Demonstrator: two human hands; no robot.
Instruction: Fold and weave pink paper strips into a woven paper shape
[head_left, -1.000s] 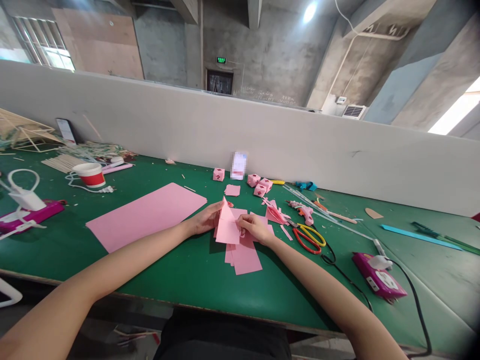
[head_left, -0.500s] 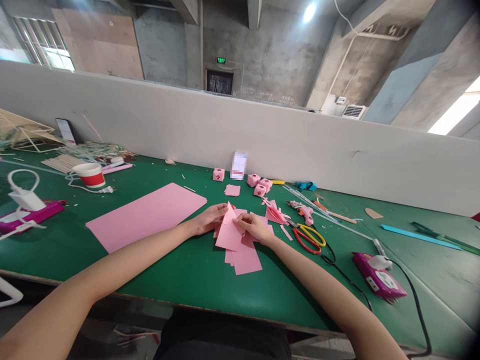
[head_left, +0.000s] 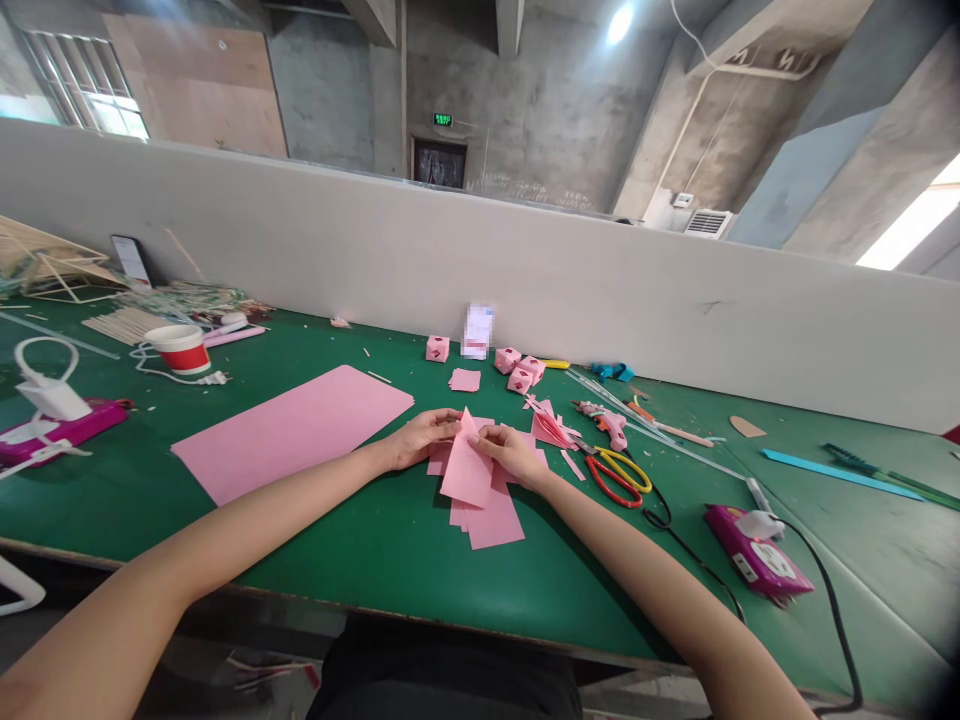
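Observation:
A folded piece of pink paper (head_left: 469, 474), pointed at its top, is pinched between my two hands. My left hand (head_left: 424, 440) grips its upper left side, fingers partly hidden behind it. The thumb and fingers of my right hand (head_left: 510, 452) close on its right edge. Beneath it, loose pink paper pieces (head_left: 496, 522) lie overlapping on the green table (head_left: 360, 555). Just right of my right hand are scissors (head_left: 619, 475) with red and yellow handles, beside pink paper strips (head_left: 553, 428). A large pink sheet (head_left: 292, 430) lies left of my left hand.
Several pink paper cubes (head_left: 519, 366) and a small stack of pink squares (head_left: 465, 380) sit at the back, near a propped phone (head_left: 477, 332). A pink glue gun (head_left: 611, 425) and a purple power strip (head_left: 757, 550) are rightward. A paper cup (head_left: 180, 350) stands left.
The folded pink paper has turned slightly and shifted a little to the right in my fingers. Both hands keep nearly the same place.

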